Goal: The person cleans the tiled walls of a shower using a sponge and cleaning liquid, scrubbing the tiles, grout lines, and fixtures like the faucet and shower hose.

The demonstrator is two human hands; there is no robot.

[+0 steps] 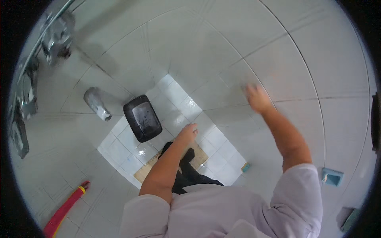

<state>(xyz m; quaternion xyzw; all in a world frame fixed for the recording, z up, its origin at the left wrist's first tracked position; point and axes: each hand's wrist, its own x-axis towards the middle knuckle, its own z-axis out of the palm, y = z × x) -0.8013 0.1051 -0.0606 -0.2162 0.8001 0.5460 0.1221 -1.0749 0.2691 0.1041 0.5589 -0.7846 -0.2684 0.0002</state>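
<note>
My right hand [258,98] reaches out to the upper right, by the pale tiled wall [285,67]. Motion smears its fingers, so I cannot make out their shape or whether they hold something. Lower and nearer the middle, my left hand [189,133] hangs above the white tiled floor [222,150] with its fingers loosely curled in; no object shows in it. To the left of that hand is a black rectangular basin [143,119], its inside wet with dark spots.
A metal spout [97,104] juts from the wall beside the basin. Metal fittings [27,89] line the far left. Beneath my dark-clad feet lies a tan mat [201,158]. A small blue-green block [246,167], a blue wall dish [332,177] and a long red-and-yellow object [67,208] are around.
</note>
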